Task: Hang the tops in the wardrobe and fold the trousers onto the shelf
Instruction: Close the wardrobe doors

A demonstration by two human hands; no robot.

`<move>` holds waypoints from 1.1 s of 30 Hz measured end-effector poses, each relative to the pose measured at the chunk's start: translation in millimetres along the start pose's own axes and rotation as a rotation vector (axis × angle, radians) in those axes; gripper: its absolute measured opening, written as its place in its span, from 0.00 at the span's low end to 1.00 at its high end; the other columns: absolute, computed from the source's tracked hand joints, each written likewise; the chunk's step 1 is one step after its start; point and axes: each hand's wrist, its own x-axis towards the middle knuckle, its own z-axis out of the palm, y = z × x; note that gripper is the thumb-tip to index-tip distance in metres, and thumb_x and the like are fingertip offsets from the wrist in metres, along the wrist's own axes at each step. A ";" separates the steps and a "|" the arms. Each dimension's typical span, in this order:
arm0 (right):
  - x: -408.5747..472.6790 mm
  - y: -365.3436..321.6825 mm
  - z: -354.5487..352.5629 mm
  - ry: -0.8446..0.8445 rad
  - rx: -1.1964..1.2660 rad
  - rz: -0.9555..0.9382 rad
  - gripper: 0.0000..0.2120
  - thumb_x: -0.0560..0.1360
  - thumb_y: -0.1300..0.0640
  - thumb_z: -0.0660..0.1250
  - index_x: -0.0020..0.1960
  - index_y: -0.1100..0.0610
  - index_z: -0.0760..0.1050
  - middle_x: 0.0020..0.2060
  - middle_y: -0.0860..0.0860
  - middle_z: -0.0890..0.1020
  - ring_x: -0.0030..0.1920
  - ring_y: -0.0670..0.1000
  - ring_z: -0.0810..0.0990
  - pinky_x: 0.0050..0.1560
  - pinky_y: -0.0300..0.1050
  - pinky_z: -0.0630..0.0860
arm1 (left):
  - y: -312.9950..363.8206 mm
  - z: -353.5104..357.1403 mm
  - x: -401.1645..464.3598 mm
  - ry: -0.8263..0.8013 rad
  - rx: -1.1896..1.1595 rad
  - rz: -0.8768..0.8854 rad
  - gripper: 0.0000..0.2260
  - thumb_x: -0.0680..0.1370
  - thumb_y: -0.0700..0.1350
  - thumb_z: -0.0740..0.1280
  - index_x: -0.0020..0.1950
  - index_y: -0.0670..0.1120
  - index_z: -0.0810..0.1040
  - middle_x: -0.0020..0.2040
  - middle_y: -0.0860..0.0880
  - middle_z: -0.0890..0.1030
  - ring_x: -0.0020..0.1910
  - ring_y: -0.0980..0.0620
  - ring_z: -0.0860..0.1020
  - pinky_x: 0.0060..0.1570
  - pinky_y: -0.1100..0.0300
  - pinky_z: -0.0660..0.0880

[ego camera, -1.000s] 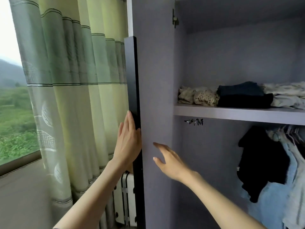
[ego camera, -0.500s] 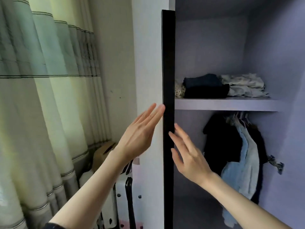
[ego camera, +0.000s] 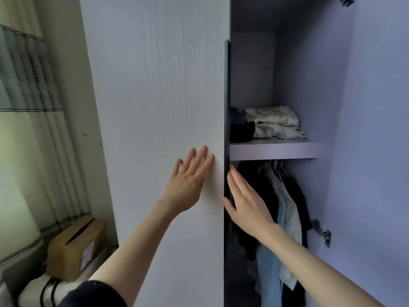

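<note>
The wardrobe's left door [ego camera: 159, 107], white with a dark edge, stands nearly closed across the left half. My left hand [ego camera: 188, 182] presses flat on its outer face with straight fingers. My right hand [ego camera: 245, 200] lies with straight fingers along the door's dark edge, just inside the opening. Folded trousers, dark [ego camera: 240, 127] and pale patterned [ego camera: 274, 122], sit on the shelf [ego camera: 272, 150]. Below it, black and light blue tops [ego camera: 285, 207] hang from the rail on hangers.
The right door [ego camera: 376, 151] stands open, with a metal hinge [ego camera: 321, 231] on its inner side. A cardboard box [ego camera: 75, 247] and a white suitcase [ego camera: 44, 291] sit on the floor at the left, beside striped curtains [ego camera: 26, 89].
The left door has swung from wide open towards closed, now covering the shelf's left part. My left hand went from its edge to its outer face; my right hand followed the edge.
</note>
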 end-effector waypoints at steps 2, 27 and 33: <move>9.2 12.0 7.8 0.016 -0.015 -0.001 0.29 0.76 0.60 0.66 0.73 0.67 0.59 0.74 0.60 0.61 0.72 0.56 0.66 0.69 0.48 0.66 | -0.5 16.8 11.9 0.011 0.026 -0.039 0.30 0.83 0.41 0.49 0.72 0.55 0.29 0.71 0.57 0.25 0.73 0.49 0.29 0.73 0.47 0.41; -16.4 72.8 -40.0 -0.297 -0.027 0.277 0.28 0.81 0.55 0.54 0.78 0.55 0.48 0.77 0.52 0.50 0.76 0.51 0.50 0.75 0.46 0.50 | 49.9 43.4 10.9 -0.217 -0.123 -0.078 0.25 0.82 0.40 0.50 0.78 0.49 0.46 0.78 0.50 0.42 0.76 0.49 0.40 0.74 0.49 0.44; -111.0 75.7 -137.2 -0.178 -0.209 0.406 0.26 0.81 0.58 0.54 0.77 0.56 0.51 0.76 0.53 0.55 0.75 0.51 0.55 0.73 0.43 0.48 | 141.0 21.5 -14.8 -0.175 -0.308 0.141 0.24 0.83 0.43 0.51 0.78 0.50 0.48 0.78 0.52 0.44 0.76 0.52 0.39 0.73 0.52 0.40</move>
